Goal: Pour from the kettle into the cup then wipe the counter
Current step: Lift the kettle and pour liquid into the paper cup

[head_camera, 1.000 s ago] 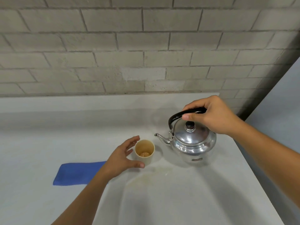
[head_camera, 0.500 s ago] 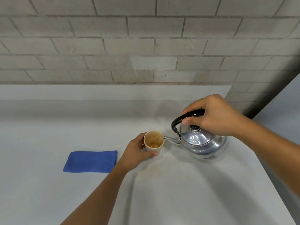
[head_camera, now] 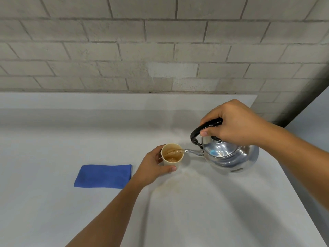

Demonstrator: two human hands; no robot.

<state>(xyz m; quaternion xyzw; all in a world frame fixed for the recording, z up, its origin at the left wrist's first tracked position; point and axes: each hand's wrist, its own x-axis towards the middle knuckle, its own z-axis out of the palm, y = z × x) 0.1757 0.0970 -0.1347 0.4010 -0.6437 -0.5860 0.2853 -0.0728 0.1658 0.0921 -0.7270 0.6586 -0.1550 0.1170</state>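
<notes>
The kettle (head_camera: 229, 155) is shiny silver with a black handle (head_camera: 203, 128). The cup (head_camera: 172, 155) is cream, holding brown liquid. A plain blue cloth (head_camera: 103, 176) lies on the pale grey counter (head_camera: 53, 139). Grey brick-patterned wall (head_camera: 160, 50).

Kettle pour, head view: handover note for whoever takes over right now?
Right hand: shut on the black handle of the steel kettle, tilted, brown liquid streaming from the spout.
Left hand: fingers wrapped around the beige cup, steadying it on the counter.
Cup partly filled; pour under way.
Blue cloth: folded flat, left of the cup, untouched.
Faint brownish stain on the counter in front of the cup.
Left: finish pouring, set the kettle down, wipe.
</notes>
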